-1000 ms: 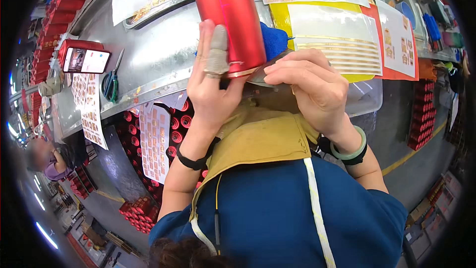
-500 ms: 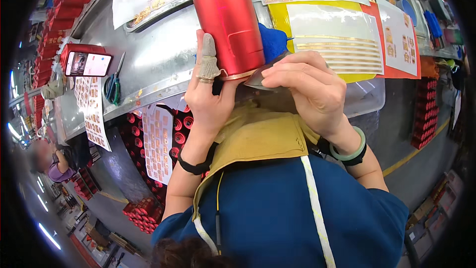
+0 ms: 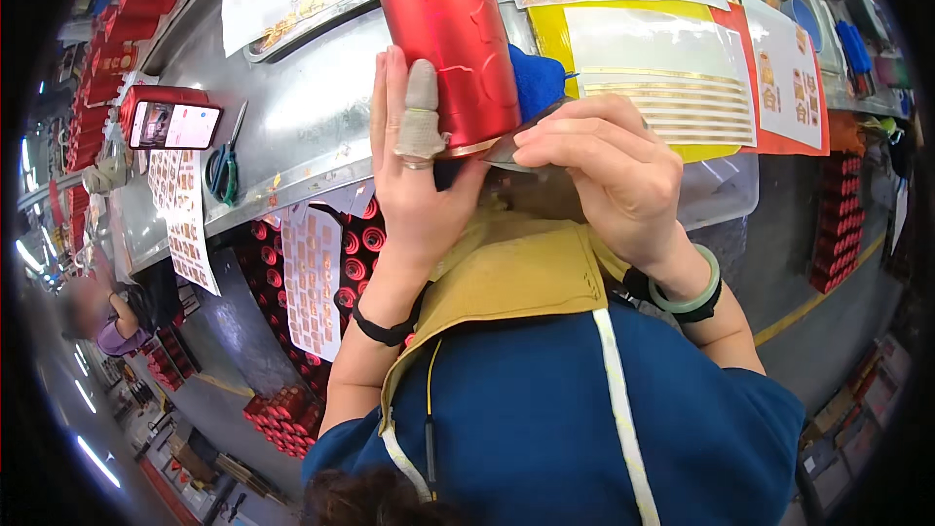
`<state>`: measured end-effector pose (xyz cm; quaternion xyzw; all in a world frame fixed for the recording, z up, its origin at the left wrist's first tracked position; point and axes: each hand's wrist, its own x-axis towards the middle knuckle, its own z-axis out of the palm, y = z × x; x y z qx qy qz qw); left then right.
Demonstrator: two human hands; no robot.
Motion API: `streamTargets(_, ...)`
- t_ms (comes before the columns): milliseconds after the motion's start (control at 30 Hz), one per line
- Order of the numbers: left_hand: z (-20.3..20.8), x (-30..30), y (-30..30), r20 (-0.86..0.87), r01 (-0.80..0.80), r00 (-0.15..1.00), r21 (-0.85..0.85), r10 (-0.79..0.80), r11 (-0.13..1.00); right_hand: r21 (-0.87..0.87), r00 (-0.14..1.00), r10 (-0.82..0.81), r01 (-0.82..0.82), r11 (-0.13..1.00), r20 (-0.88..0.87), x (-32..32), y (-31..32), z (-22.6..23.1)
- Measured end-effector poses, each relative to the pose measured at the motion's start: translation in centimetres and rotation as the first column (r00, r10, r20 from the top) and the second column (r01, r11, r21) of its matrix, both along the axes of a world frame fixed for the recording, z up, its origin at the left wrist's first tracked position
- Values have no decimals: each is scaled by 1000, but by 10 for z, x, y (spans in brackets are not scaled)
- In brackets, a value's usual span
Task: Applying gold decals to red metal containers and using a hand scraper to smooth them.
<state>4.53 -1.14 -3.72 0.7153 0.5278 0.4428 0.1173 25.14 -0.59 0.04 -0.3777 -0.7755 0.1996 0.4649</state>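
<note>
Head view: red metallic flask [image 3: 453, 39] lay lengthwise over the near part of the metal worktop [image 3: 302, 102], slightly slanted, gold-banded end toward the person, far end cut off by the top edge. Left hand [image 3: 414, 200] was laid against the flask's left side near the banded end, fingers extended, index wearing a pale fabric finger cot [image 3: 421, 107], thumb out to the right below the gold band [image 3: 469, 148]. Right hand [image 3: 623, 170] had its fingers bent, pinching a thin dark grey blade-like piece [image 3: 509, 152] between thumb and fingertips, tip right by the band; couldn't tell if it touched. Blue cloth [image 3: 538, 83] sat just right of the flask, partly hidden behind it. Right of that: yellow sheet [image 3: 553, 39] under a whitish sheet [image 3: 662, 37] carrying parallel gold strips [image 3: 672, 107], then a white sheet with gold prints [image 3: 779, 49] on a red one [image 3: 820, 131]. Top left, another sheet of gold decals [image 3: 282, 0] lay on a tray. Left side: phone [image 3: 175, 125] propped screen-up against a red cylinder, green-handled scissors [image 3: 224, 175] near it, printed sheet [image 3: 188, 244] hanging over the worktop edge. Below the worktop, rows of red cylinders [image 3: 353, 269]; far left, a co-worker in a purple top [image 3: 119, 339].
</note>
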Motion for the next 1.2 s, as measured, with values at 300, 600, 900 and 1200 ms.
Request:
streamTargets(300,1,-1,3,-73,-4,997,37,7,999,-30,1000,30,-30,999,-3,7,4,6)
streamTargets(600,-8,-11,-8,-7,-32,999,-62,31,998,8,991,120,-121,993,57,1,9,5)
streamTargets(900,0,-6,1,102,39,994,-118,-27,992,-419,973,226,-226,879,-51,32,15,11)
streamTargets(1200,3,-3,9,80,35,997,-194,-20,980,-128,728,-378,534,835,572,214,186,10)
